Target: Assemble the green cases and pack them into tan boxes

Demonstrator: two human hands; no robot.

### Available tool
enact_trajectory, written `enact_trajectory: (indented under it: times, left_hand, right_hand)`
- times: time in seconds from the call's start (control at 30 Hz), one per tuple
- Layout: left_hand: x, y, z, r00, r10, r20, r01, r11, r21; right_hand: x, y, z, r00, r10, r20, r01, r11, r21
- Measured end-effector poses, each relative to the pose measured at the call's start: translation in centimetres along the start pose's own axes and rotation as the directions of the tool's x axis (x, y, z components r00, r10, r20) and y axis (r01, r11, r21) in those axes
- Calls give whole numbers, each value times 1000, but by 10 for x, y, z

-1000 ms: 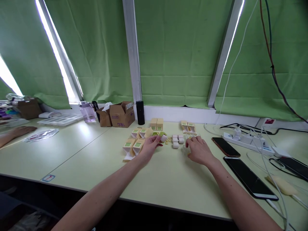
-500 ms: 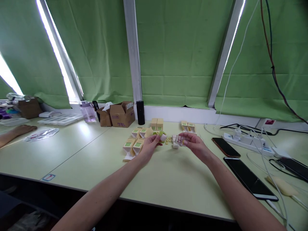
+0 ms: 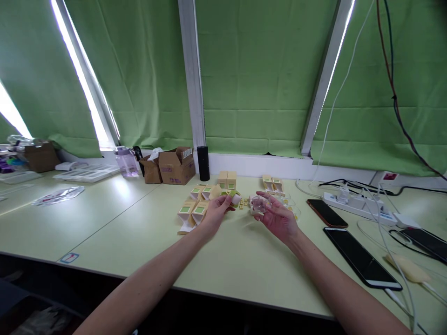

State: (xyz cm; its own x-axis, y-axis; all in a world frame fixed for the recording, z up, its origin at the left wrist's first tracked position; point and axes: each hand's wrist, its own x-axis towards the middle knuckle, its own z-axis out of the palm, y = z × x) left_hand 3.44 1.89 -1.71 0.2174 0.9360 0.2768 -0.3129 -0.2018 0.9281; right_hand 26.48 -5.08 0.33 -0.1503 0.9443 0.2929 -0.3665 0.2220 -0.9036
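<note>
In the middle of the table my left hand (image 3: pixel 218 209) is closed on a small white-and-green piece (image 3: pixel 236 199), whose exact kind I cannot make out. My right hand (image 3: pixel 277 215), palm turned partly up, grips a small clear plastic container (image 3: pixel 259 204) between thumb and fingers. Between the hands lie several tiny yellow pieces (image 3: pixel 243 203). Several small cream boxes with green windows (image 3: pixel 199 211) stand beside my left hand. Clear round pieces with yellow spots (image 3: pixel 296 212) lie just behind my right hand, partly hidden by it.
Two cream boxes (image 3: pixel 226 180) stand farther back, and another pair (image 3: pixel 273 184) is at the right. Cardboard boxes (image 3: pixel 177 166), a black cylinder (image 3: pixel 203 164) and a bottle (image 3: pixel 126 162) line the wall. Phones (image 3: pixel 363 258), a power strip (image 3: pixel 359 204) and cables occupy the right.
My right hand has rolled palm-up and tipped the clear container, uncovering the round pieces behind it. My left hand stays put. Another person's arm at the far left has gone out of view.
</note>
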Motion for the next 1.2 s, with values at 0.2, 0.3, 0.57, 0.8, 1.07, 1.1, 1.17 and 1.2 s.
enact_trajectory:
  times: [0.2,0.3,0.57,0.8,1.07,1.1,1.17,1.2]
  left_hand:
    - [-1,2,2,1000,-2,10,2,1000,-1]
    - [-3,5,3,1000,3,15,-4,1000,8]
    - [-6,8,5,999,22,36,-23,999,30]
    - [-8,10,6,998,29,51,-31,999,38]
    - [-6,6,6,996,38,77,-45,996,81]
    - [-5,6,6,996,39,82,-47,995,91]
    - [-6,6,6,995,38,94,-49,992,114]
    - [-6,7,6,994,38,101,-50,991,125]
  right_hand:
    - [7,12,-1,991,-74,-110,64,993,-97]
    - [10,22,1,981,-120,-150,87,974,-209]
    - [6,39,5,981,-190,-44,116,748,-654]
    - [4,43,7,983,-143,-113,40,774,-632]
    - [13,39,9,990,-9,-140,-44,930,-366]
    - [13,38,9,991,12,-135,-55,945,-322]
    - [14,38,11,991,33,-128,-65,964,-259]
    - [13,37,12,991,35,-127,-65,968,-241]
